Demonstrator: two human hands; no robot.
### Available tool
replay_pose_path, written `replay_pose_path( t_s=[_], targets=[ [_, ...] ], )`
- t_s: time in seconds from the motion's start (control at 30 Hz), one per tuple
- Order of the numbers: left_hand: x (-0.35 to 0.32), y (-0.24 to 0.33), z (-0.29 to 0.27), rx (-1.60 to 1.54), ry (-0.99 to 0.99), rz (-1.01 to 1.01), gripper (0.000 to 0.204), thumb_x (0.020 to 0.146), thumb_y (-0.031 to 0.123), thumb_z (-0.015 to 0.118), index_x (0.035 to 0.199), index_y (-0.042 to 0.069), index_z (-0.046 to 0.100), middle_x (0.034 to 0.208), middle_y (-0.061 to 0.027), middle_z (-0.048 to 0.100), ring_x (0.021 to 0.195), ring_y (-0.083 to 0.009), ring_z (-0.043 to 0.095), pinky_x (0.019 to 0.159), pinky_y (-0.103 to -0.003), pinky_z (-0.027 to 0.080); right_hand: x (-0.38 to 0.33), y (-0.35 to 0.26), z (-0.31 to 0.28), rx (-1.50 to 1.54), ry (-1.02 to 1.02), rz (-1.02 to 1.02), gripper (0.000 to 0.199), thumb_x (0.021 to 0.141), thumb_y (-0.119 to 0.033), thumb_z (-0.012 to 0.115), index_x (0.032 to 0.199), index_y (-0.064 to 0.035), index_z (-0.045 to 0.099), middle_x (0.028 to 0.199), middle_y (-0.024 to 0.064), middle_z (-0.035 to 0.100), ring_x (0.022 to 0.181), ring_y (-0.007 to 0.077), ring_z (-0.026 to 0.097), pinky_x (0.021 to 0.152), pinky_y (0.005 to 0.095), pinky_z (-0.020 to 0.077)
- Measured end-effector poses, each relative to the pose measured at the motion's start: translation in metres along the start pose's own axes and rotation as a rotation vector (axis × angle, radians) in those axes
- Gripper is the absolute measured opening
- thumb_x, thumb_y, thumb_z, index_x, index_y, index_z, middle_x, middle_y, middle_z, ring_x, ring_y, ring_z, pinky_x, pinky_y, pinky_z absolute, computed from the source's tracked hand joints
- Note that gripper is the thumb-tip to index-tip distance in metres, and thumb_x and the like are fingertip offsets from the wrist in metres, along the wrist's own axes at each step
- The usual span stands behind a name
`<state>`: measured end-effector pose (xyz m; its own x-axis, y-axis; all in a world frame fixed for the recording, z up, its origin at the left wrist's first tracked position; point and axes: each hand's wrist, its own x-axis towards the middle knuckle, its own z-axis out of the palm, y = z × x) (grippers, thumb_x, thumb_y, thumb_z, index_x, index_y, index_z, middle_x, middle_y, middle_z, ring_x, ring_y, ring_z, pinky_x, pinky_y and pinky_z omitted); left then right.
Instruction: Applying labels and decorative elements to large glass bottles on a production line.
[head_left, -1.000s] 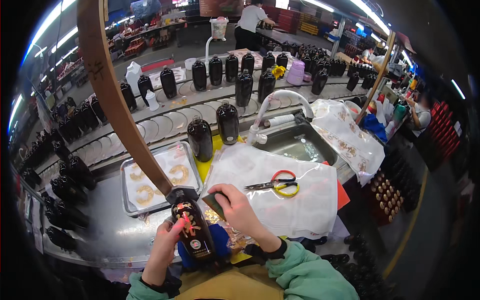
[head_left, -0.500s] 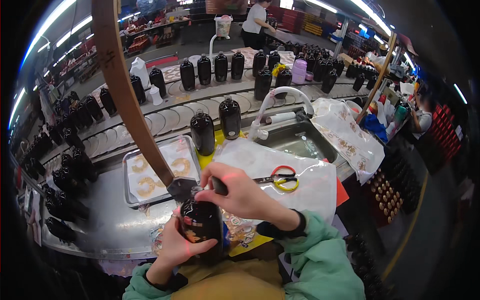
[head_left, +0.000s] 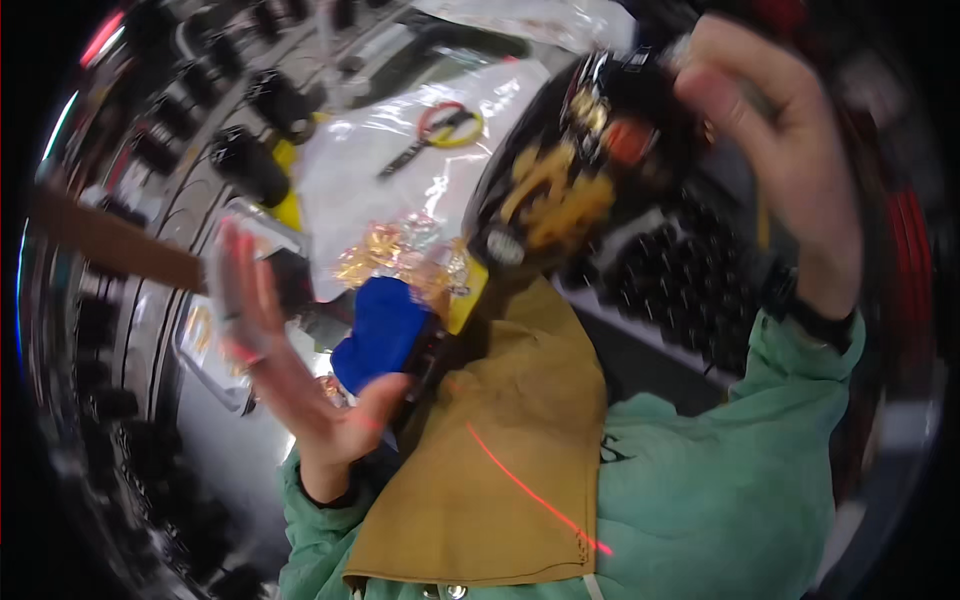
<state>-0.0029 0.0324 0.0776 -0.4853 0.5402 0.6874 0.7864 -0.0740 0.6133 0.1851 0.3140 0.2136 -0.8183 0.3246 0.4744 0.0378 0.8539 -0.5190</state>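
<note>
Bottle (head_left: 545,185): neck hidden, grasped by right hand (head_left: 785,130)
Left hand (head_left: 305,395): fingers released, blurred
Scissors (head_left: 407,156): laid near sheet (head_left: 345,200) edge

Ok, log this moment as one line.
Right hand: holds dark bottle near neck, tilted | Left hand: spread open, beside blue cloth | Scissors: on white sheet

Blurring along the left hand (head_left: 305,380); hiding the dark bottle's (head_left: 575,165) neck end in the right hand (head_left: 785,135); smearing the lower-left bottles (head_left: 145,470) beyond counting.
</note>
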Motion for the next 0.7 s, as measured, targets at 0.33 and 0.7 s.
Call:
replay_pose_path(
  t_s=[0.33,0.7],
  targets=[
    [0.010,-0.005,0.031,-0.284,-0.161,-0.238,0.077,0.092,0.033,0.069,0.148,-0.009,0.039,0.149,-0.0253,0.048,0.140,-0.0382,0.046,0.116,-0.050,0.033,-0.178,0.156,-0.122,-0.721,0.237,0.590,0.030,0.098,-0.029,0.062,0.103,-0.0003,0.067,0.084,0.0215,0.061,0.080,0.0357,0.063,0.075,0.0374,0.0484],
    [0.059,0.097,0.236,-1.915,-0.928,-0.987,0.067,0.094,0.043,0.060,0.126,-0.015,0.056,0.127,-0.0277,0.063,0.118,-0.0375,0.063,0.099,-0.040,0.051,-0.296,0.398,-0.106,-0.607,0.354,1.145,0.038,0.098,-0.040,0.064,0.113,-0.0070,0.073,0.101,0.0181,0.074,0.095,0.0320,0.068,0.088,0.0364,0.0497]
  ],
)
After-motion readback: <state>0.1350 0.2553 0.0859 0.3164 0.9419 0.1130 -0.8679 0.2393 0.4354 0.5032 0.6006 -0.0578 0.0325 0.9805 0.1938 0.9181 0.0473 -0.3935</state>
